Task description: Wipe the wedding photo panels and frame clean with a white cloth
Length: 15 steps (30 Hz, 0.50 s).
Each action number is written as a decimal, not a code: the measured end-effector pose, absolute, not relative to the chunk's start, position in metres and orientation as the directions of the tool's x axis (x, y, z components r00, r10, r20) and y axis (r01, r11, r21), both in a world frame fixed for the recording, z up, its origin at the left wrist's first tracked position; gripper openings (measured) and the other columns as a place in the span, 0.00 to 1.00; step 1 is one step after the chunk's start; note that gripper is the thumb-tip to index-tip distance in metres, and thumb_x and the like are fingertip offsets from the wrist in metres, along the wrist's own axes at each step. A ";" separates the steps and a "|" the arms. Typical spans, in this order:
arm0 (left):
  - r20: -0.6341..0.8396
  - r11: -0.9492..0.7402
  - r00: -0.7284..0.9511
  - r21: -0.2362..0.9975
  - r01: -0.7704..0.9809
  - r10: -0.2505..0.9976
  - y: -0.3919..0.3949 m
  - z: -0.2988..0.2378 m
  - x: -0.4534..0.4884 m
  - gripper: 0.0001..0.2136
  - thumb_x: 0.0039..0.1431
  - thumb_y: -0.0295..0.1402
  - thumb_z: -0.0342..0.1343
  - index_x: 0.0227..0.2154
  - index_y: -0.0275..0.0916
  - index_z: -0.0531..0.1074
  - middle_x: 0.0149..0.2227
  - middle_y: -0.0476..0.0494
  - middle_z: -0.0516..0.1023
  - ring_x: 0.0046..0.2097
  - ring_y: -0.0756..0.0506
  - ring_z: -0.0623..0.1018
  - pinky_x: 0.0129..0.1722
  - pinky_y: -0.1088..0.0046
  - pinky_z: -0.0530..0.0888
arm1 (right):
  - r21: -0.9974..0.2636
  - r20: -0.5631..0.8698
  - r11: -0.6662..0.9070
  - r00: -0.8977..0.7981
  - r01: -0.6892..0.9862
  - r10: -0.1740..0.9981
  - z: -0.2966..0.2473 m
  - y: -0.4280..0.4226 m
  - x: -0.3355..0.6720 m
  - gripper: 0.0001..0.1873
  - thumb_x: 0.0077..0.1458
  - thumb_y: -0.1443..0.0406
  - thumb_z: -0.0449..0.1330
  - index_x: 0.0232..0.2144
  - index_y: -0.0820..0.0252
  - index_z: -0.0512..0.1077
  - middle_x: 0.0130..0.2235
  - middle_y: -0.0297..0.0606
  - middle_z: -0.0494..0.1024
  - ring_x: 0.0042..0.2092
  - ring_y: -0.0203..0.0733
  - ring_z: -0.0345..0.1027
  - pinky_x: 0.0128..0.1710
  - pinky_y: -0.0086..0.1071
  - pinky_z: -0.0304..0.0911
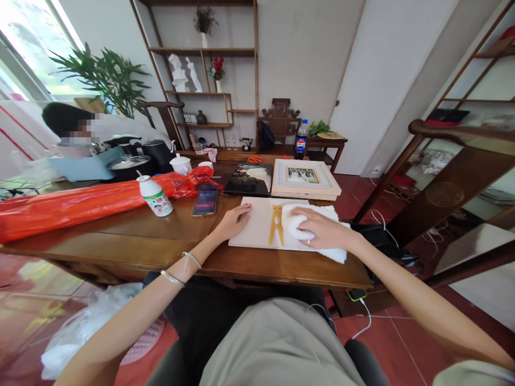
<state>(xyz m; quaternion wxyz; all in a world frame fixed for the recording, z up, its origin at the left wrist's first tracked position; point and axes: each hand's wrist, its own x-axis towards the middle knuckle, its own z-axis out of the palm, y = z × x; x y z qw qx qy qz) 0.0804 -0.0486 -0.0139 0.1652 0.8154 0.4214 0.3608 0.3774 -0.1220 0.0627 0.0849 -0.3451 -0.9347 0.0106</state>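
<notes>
A pale flat board (257, 236) lies on the wooden table in front of me. On it is a yellow cat-shaped cutout (277, 212) with long legs and a white spot in its middle. My left hand (234, 222) rests on the board's left side, fingers stretched out and holding nothing. White fluffy cloth (333, 253) covers the board's right part and reaches past its edge. My right hand (324, 229), wearing a ring, is closed around a bunched lump of this cloth, just right of the cutout. Its fingertips are partly buried in the white material.
Behind the board are a dark picture panel (248, 179) and a white framed picture (308, 185). A phone (205, 200), a white bottle (155, 196) and a red plastic-wrapped bundle (92, 201) lie or stand leftward. A cola bottle (301, 140) stands farther back. Another person (124, 128) leans at the far left.
</notes>
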 end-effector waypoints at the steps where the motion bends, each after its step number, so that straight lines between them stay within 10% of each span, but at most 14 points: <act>1: 0.449 -0.589 0.383 0.574 0.568 0.807 -0.048 -0.014 0.080 0.17 0.56 0.38 0.48 0.45 0.36 0.72 0.52 0.39 0.71 0.56 0.43 0.69 0.58 0.62 0.62 | -0.061 0.154 0.755 -0.742 0.652 0.653 0.061 -0.110 0.379 0.05 0.45 0.67 0.59 0.28 0.60 0.73 0.56 0.46 0.62 0.58 0.52 0.53 0.56 0.43 0.52; 8: 0.456 -0.600 0.392 0.580 0.551 0.799 -0.048 -0.014 0.079 0.18 0.56 0.38 0.48 0.45 0.34 0.72 0.52 0.38 0.71 0.56 0.42 0.68 0.58 0.63 0.62 | 0.019 0.128 0.730 -0.725 0.684 0.676 0.058 -0.067 0.376 0.08 0.47 0.70 0.55 0.31 0.62 0.72 0.56 0.48 0.65 0.54 0.51 0.60 0.50 0.43 0.57; 15: 0.452 -0.593 0.385 0.569 0.570 0.805 -0.050 -0.012 0.081 0.17 0.57 0.37 0.48 0.45 0.36 0.72 0.52 0.40 0.71 0.56 0.43 0.68 0.58 0.63 0.62 | 0.026 0.069 0.787 -0.786 0.617 0.614 0.059 -0.131 0.373 0.06 0.44 0.69 0.56 0.27 0.60 0.73 0.58 0.48 0.62 0.62 0.50 0.45 0.56 0.44 0.51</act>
